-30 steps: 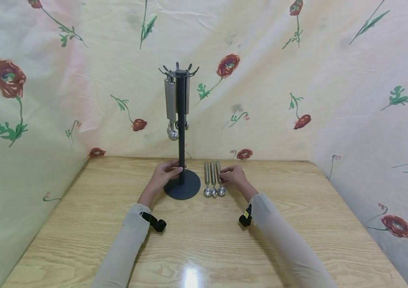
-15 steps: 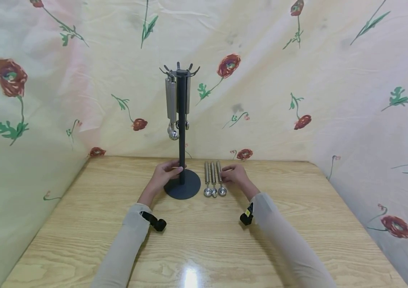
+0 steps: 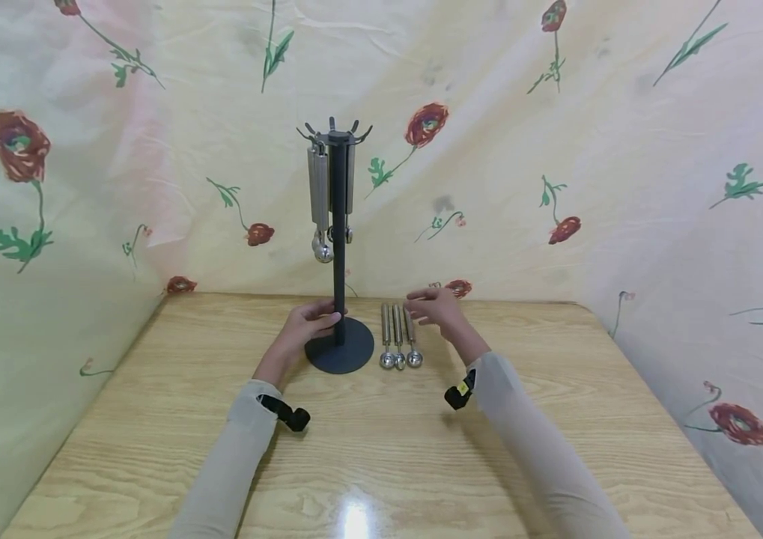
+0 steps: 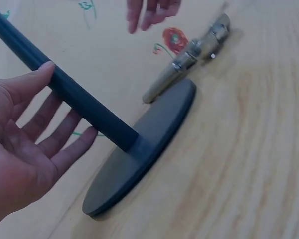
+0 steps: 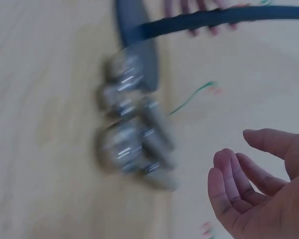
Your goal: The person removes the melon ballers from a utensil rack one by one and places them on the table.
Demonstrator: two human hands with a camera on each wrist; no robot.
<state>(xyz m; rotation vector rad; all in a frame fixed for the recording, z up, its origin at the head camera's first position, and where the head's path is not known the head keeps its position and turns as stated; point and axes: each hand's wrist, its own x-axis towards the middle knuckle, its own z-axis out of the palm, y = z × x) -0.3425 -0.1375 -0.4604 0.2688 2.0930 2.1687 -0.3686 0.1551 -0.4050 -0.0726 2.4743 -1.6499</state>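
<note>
Saw pale, wrinkled cloth [image 3: 502, 254] rising around 3 sides of a light wood-grain tabletop [image 3: 368, 419]. Noticed red flowers [image 3: 427, 124] with green leaves [image 3: 377, 166], tilted variously, scattered over the cloth. Caught a white glare [image 3: 356, 518] on the wood near the head view's lower edge.

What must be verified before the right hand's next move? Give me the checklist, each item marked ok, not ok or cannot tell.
1. Left hand holding the pole: ok, thumb and fingers lie on opposite sides of it.
2. Base flat on the table: ok.
3. Right hand free: ok, it holds nothing.
4. Three loose utensils laid together: ok, side by side, right of the base.
5. One of them gripped: not ok, no fingers are closed on any.
6. Hung utensils secure on the hooks: cannot tell, too small to see.
</note>
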